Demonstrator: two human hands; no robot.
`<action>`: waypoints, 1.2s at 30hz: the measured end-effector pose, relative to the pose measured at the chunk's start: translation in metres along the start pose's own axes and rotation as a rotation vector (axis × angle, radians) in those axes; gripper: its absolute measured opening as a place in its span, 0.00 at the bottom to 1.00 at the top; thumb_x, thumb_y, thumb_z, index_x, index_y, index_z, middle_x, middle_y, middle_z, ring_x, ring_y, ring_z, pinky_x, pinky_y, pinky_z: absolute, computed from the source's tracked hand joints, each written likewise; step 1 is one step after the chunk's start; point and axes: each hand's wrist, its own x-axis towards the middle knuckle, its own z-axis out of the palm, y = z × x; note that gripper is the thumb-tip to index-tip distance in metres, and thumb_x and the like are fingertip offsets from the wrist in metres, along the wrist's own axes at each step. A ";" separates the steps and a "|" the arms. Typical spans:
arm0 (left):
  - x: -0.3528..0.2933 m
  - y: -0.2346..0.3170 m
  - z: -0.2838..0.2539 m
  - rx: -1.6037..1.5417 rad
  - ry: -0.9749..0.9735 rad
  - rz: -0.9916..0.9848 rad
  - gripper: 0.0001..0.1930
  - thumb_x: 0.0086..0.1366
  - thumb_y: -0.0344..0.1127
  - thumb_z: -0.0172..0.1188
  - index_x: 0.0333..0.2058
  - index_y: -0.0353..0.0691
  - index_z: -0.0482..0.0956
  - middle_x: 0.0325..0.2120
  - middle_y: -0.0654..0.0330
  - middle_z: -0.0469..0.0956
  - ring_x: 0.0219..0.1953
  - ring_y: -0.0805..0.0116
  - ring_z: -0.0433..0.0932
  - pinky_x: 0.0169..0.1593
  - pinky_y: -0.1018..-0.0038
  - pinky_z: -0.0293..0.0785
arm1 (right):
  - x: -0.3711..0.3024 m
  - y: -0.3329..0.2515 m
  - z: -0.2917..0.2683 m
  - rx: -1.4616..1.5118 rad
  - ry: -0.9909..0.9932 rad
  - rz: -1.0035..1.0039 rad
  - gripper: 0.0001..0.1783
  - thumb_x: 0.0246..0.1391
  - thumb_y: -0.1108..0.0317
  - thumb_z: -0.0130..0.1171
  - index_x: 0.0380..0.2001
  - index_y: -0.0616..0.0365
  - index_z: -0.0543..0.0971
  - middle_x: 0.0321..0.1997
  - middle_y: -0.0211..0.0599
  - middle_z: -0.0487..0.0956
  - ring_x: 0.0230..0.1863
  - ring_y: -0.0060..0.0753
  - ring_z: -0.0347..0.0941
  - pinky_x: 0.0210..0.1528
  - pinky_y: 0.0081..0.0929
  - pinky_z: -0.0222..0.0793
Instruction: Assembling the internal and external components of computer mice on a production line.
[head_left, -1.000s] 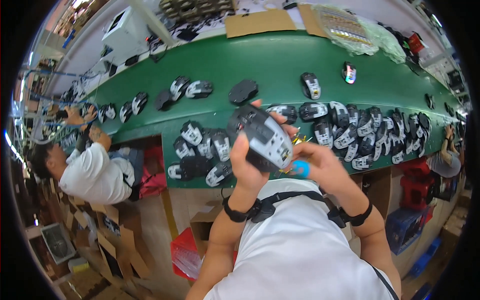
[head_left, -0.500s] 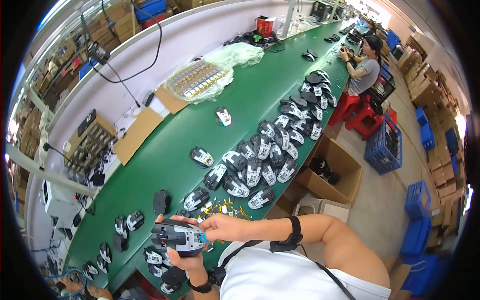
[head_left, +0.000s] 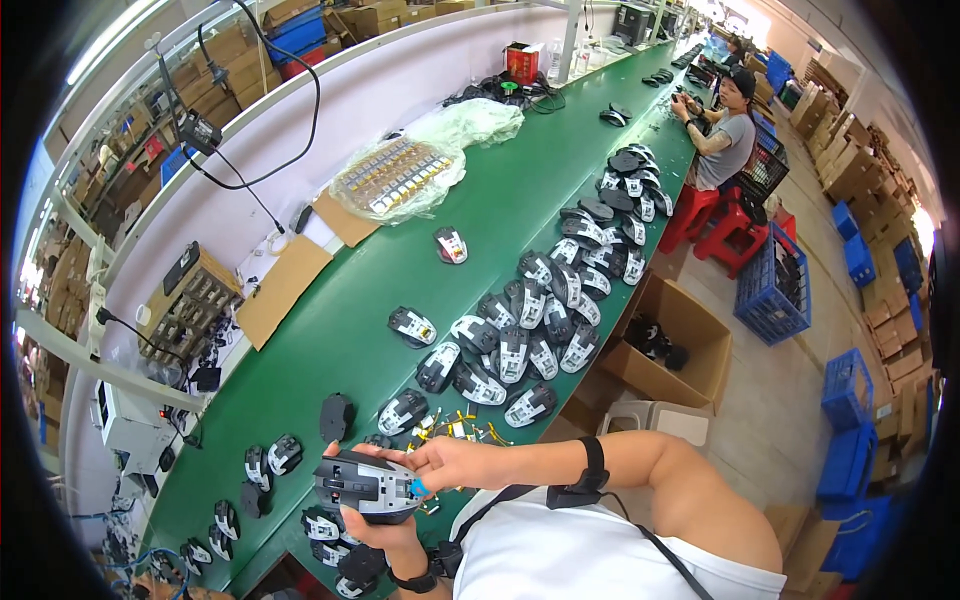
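A black and grey computer mouse [head_left: 362, 487], its inner grey frame exposed, is gripped by my left hand [head_left: 385, 530]. That thumb lies along its near side, and fingertips show at its far edge. My right hand [head_left: 452, 464] is closed at the mouse's right end, its fingertips pressed together against it. A blue band [head_left: 418, 488] shows at those fingers; anything small pinched there is hidden. Just beyond my right hand lies a scatter of small yellow and white wired parts [head_left: 462, 428] on the green bench [head_left: 300, 390].
A long pile of similar opened mice [head_left: 513, 352] runs along the bench's near edge. Single mice, including one dark mouse [head_left: 337, 416], lie to the left. A bagged tray of parts [head_left: 395, 178] rests near the wall. A co-worker [head_left: 722, 140] sits farther along. An open carton [head_left: 690, 345] stands below the edge.
The view has shifted slightly. Both hands stay on the mouse, with the right fingers still at its right end. The co-worker's head has turned.
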 end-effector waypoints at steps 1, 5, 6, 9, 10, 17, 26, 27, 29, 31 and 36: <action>-0.001 -0.001 0.001 -0.015 0.015 -0.010 0.38 0.59 0.59 0.45 0.60 0.39 0.53 0.41 0.51 0.68 0.37 0.57 0.76 0.39 0.65 0.75 | 0.001 0.004 -0.002 -0.001 0.004 -0.004 0.15 0.49 0.68 0.51 0.38 0.66 0.76 0.36 0.32 0.78 0.36 0.20 0.76 0.40 0.16 0.71; -0.002 -0.001 0.004 -0.011 0.058 -0.038 0.38 0.59 0.59 0.45 0.60 0.38 0.54 0.41 0.52 0.69 0.36 0.58 0.76 0.39 0.65 0.76 | 0.002 0.009 -0.006 -0.004 0.015 0.005 0.15 0.48 0.68 0.51 0.38 0.66 0.76 0.36 0.33 0.79 0.37 0.21 0.77 0.40 0.17 0.71; -0.002 -0.002 0.004 -0.011 0.057 -0.037 0.38 0.59 0.59 0.45 0.60 0.38 0.54 0.41 0.52 0.69 0.36 0.58 0.76 0.39 0.65 0.76 | 0.001 0.007 -0.006 -0.009 0.026 0.021 0.15 0.48 0.69 0.51 0.38 0.67 0.76 0.36 0.33 0.79 0.37 0.22 0.78 0.41 0.17 0.72; -0.002 -0.003 0.005 -0.007 0.055 -0.032 0.37 0.59 0.59 0.45 0.60 0.39 0.54 0.41 0.52 0.69 0.36 0.58 0.76 0.39 0.65 0.76 | -0.001 0.001 -0.004 -0.009 0.034 0.031 0.15 0.47 0.68 0.52 0.38 0.67 0.76 0.36 0.34 0.79 0.36 0.23 0.78 0.41 0.18 0.72; -0.002 -0.003 0.004 0.003 0.047 -0.030 0.38 0.59 0.59 0.46 0.61 0.39 0.54 0.41 0.52 0.68 0.36 0.58 0.76 0.39 0.65 0.76 | -0.001 0.001 -0.004 -0.008 0.034 0.031 0.15 0.47 0.68 0.52 0.38 0.67 0.76 0.36 0.34 0.79 0.36 0.23 0.78 0.41 0.18 0.72; -0.006 -0.007 0.005 0.083 0.006 -0.002 0.41 0.57 0.61 0.47 0.61 0.39 0.52 0.41 0.51 0.69 0.37 0.57 0.76 0.40 0.64 0.74 | 0.006 0.020 -0.013 0.058 0.033 0.056 0.15 0.47 0.68 0.54 0.36 0.66 0.77 0.35 0.33 0.79 0.35 0.21 0.76 0.39 0.18 0.70; -0.003 -0.007 0.008 -0.020 0.117 -0.065 0.35 0.60 0.59 0.43 0.59 0.38 0.57 0.40 0.52 0.71 0.35 0.58 0.77 0.40 0.64 0.74 | -0.017 -0.001 -0.019 0.040 -0.027 0.200 0.22 0.53 0.61 0.58 0.46 0.65 0.74 0.43 0.35 0.79 0.38 0.24 0.77 0.38 0.20 0.70; -0.001 -0.005 0.005 -0.038 0.161 -0.092 0.35 0.61 0.59 0.42 0.58 0.38 0.57 0.39 0.52 0.72 0.34 0.58 0.77 0.40 0.63 0.74 | -0.023 -0.005 -0.022 -0.002 -0.028 0.226 0.23 0.54 0.58 0.59 0.47 0.64 0.73 0.44 0.36 0.79 0.38 0.24 0.77 0.37 0.19 0.70; 0.001 -0.006 -0.004 -0.043 0.157 -0.071 0.33 0.62 0.58 0.41 0.58 0.39 0.59 0.39 0.52 0.73 0.34 0.57 0.78 0.40 0.63 0.74 | -0.029 0.002 -0.036 -0.057 -0.009 0.217 0.22 0.55 0.61 0.60 0.49 0.63 0.73 0.45 0.37 0.79 0.40 0.24 0.77 0.38 0.21 0.72; 0.000 -0.008 -0.007 -0.073 0.166 -0.109 0.34 0.62 0.59 0.43 0.58 0.39 0.58 0.40 0.51 0.73 0.35 0.56 0.78 0.40 0.63 0.75 | -0.034 0.011 -0.042 -0.041 0.191 -0.107 0.20 0.55 0.69 0.60 0.50 0.63 0.72 0.45 0.39 0.79 0.42 0.24 0.76 0.42 0.22 0.73; 0.001 -0.020 0.006 -0.109 0.176 -0.163 0.31 0.64 0.56 0.44 0.58 0.39 0.61 0.41 0.50 0.75 0.39 0.58 0.77 0.43 0.65 0.76 | -0.022 -0.012 -0.017 -0.416 0.475 -0.521 0.20 0.52 0.70 0.62 0.48 0.64 0.73 0.43 0.39 0.81 0.43 0.23 0.77 0.45 0.23 0.73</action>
